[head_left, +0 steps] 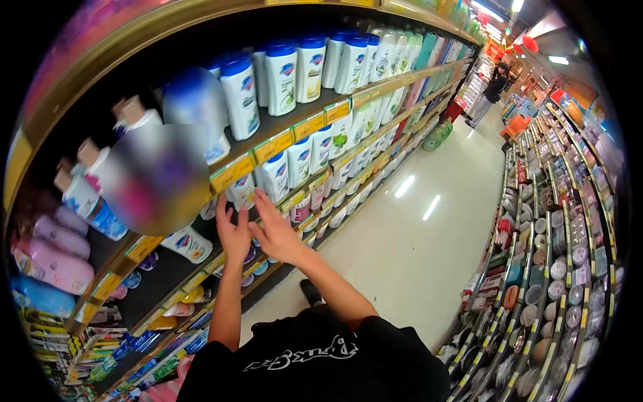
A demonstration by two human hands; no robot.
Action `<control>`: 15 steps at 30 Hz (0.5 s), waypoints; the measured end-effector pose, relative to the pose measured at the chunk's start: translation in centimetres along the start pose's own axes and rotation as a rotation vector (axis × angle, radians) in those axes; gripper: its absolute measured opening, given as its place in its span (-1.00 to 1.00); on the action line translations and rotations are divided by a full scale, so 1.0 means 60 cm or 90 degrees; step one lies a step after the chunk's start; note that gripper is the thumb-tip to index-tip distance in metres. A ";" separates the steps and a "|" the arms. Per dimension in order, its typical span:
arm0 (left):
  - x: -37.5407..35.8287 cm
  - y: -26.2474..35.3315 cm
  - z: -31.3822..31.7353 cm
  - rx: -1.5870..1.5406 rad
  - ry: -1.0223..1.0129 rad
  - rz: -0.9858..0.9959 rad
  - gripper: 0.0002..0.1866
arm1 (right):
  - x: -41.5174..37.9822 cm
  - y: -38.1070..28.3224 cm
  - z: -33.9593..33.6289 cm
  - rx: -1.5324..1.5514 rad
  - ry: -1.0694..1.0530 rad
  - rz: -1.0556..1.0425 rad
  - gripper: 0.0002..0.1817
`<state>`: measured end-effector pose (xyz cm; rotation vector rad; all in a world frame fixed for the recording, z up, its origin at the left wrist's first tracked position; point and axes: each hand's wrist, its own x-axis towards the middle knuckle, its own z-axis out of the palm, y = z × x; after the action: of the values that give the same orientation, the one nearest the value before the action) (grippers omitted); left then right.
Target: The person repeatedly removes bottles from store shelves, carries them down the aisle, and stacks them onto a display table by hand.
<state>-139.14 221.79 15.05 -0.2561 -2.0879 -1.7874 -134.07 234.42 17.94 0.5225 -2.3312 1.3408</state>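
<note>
On the second shelf of the rack to my left stands a white bottle [240,190] with a coloured label, partly covered by the shelf edge above it. My left hand [233,234] reaches up to its lower left side, fingers apart and stretched out. Close beside it, my right hand [276,233] is at the bottle's lower right, its fingers also extended and the fingertips right at the bottle. The two hands nearly meet at the thumbs. To the right, white bottles with blue caps [273,175] continue the row. A similar white bottle [189,244] leans at the left.
Above, more blue-capped bottles [281,77] line a shelf with yellow price tags [273,146]. Pink bottles [57,264] lie at far left. A tiled aisle [402,234] runs ahead, with a person [492,92] at its far end. Stocked racks [536,268] stand on the right.
</note>
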 end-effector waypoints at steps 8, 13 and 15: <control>0.042 -0.078 0.052 -0.079 0.109 -0.016 -0.45 | 0.095 0.073 -0.025 0.047 -0.035 -0.051 -0.40; 0.049 -0.081 0.054 -0.054 0.113 -0.001 -0.49 | 0.117 0.125 -0.005 0.026 -0.105 -0.084 -0.45; 0.043 -0.104 0.031 -0.020 0.064 -0.034 -0.28 | 0.120 0.127 -0.015 0.040 -0.140 -0.092 -0.46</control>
<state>-144.16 222.26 10.20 -0.1171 -2.0150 -1.8260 -143.88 237.96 16.50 0.8807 -2.3748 1.3515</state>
